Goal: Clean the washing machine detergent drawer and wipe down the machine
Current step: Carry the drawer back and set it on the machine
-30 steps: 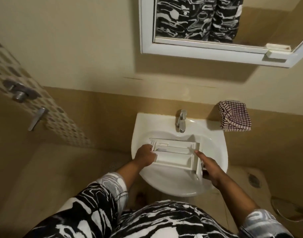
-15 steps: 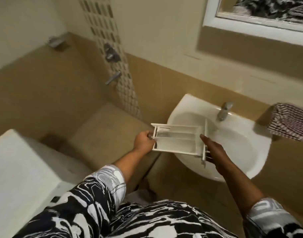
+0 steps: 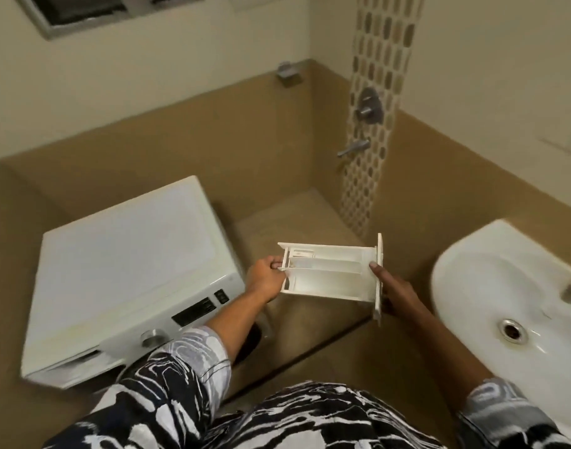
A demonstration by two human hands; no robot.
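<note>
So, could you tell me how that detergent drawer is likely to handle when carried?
The detergent drawer looks stiff: held only at its ends by the left hand and right hand, it shows no sag. Thin open plastic walls suggest it is light. The smooth plastic could be slippery if wet.

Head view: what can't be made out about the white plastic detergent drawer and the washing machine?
White plastic detergent drawer: compartment residue too small.
White washing machine: panel markings too small; door mostly behind the left forearm.
Right hand: fingers hidden behind the drawer's front panel.
White ceramic sink: cut off by the right edge.
</note>
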